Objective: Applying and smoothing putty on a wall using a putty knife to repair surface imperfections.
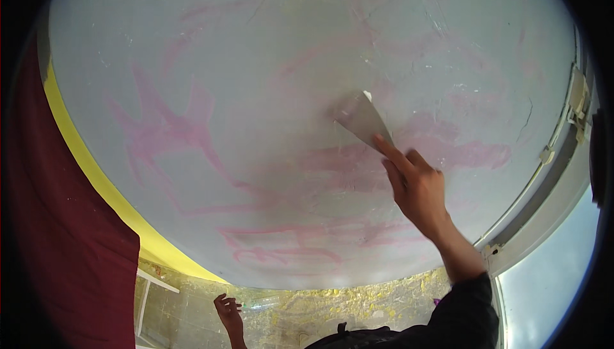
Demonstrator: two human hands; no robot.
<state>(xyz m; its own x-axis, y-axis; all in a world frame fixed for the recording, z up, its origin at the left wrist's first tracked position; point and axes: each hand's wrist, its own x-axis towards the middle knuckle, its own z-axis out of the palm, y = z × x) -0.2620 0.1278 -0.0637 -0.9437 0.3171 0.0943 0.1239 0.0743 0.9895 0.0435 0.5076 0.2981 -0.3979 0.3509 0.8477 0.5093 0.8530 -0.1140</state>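
My right hand is closed round the handle of a putty knife, its index finger stretched along the blade. The wide blade lies tilted against the pale grey wall, pointing up and left. A small white dab of filler sits at the blade's upper corner. The handle is mostly hidden in my palm. My left hand hangs low at the lower left, away from the wall, fingers apart and slightly bent, with nothing seen in it. Faded pink marks, fine cracks and small white flecks cover the wall.
A dark red curtain hangs at the left, beside a yellow wall strip. Along the right edge runs a cable with small boxes, next to a pale frame. The floor below is strewn with yellowish flakes.
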